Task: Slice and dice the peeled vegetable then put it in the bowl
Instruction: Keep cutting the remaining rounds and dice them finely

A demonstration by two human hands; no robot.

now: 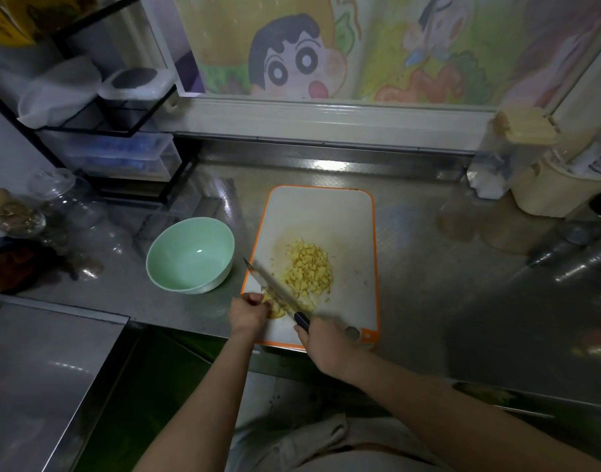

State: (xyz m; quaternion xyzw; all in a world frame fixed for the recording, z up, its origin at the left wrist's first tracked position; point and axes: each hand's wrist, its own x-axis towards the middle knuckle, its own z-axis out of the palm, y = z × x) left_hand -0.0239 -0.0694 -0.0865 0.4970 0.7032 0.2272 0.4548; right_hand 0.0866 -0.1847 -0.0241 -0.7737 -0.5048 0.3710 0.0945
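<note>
The steel bench [428,267] runs under a window covered with a cartoon picture [292,59], and the light is dim. At the left stands a black wire rack [149,120] with lidded tubs on its shelf, clear plastic drawers [122,153] below it, and glass jars [58,195] just in front. A cream tub [544,195] sits at the far right. A white cutting board [326,216] with an orange rim lies lengthwise in the middle of the bench, its near end at the bench edge. A mint-green bowl [190,260] stands just left of it, close to the board but not touching it.

Both forearms reach in from below. The left hand [249,311] is at the board's near left corner, knuckles up, fingers curled down onto the uncut piece of vegetable [273,306] and pinning it to the board. The right hand [326,345] is wrapped round the dark handle of a kitchen knife [271,284]. The blade slants away to the left across that piece, right beside the left fingertips, and its tip reaches past the board's left rim toward the bowl.

The vegetable is pale yellow. Most of it lies as a loose heap of small dice [309,270] on the near half of the board, just right of the blade, with a few scraps scattered round it.
</note>
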